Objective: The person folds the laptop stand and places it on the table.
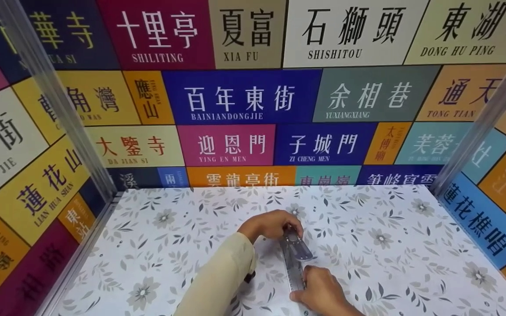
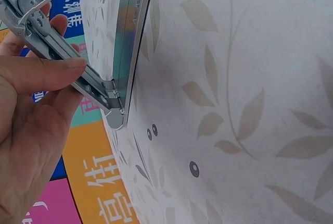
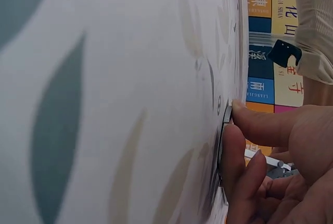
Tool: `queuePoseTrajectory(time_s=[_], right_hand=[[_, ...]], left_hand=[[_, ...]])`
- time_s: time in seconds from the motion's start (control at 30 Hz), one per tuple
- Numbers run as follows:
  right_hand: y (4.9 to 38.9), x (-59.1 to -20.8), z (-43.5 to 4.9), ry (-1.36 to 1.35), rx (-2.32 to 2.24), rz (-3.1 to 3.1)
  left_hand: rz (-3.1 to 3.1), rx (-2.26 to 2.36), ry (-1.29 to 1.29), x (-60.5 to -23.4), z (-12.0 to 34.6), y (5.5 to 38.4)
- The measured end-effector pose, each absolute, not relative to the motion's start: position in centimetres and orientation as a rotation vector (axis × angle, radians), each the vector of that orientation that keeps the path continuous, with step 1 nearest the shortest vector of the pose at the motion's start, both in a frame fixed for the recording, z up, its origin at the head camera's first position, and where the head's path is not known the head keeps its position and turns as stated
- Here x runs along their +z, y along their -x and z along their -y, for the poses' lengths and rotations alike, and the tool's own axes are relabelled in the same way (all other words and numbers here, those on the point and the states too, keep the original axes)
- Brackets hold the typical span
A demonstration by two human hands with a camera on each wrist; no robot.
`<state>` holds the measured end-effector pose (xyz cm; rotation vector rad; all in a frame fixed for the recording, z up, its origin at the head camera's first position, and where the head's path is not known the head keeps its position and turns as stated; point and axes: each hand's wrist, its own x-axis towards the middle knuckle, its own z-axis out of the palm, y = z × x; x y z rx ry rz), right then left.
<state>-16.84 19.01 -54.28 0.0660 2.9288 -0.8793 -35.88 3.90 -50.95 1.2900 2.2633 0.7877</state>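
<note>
A long, hinged metal device (image 1: 296,276) lies on the patterned table. It has a flat, narrow base and a raised arm with a clear, rounded end. My left hand (image 1: 275,224) reaches over its far end. In the left wrist view, the thumb and fingers pinch the grey metal arm (image 2: 58,47), tilted up from the flat base strip (image 2: 127,41) near the hinge. At the near end, my right hand (image 1: 323,287) grips the base. The right wrist view shows thumb and finger pinching the thin metal edge (image 3: 228,114), close to the tabletop.
A white tabletop (image 1: 165,263) with grey leaves and flowers spreads around the hands. Behind it stands a wall (image 1: 235,101) of colourful sign panels. Clear upright posts (image 1: 59,105) stand at the left and right back corners. A dark band (image 3: 285,53) sits at the left sleeve.
</note>
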Motion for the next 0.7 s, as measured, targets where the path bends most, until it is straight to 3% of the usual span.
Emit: queuePoseTrajectory(time_s=[0.7], right_hand=[[16.97,-54.05,-18.75,-0.003,-0.822,-2.911]], left_hand=[[-2.249,0.815,-1.281,-50.88,-3.72,35.75]])
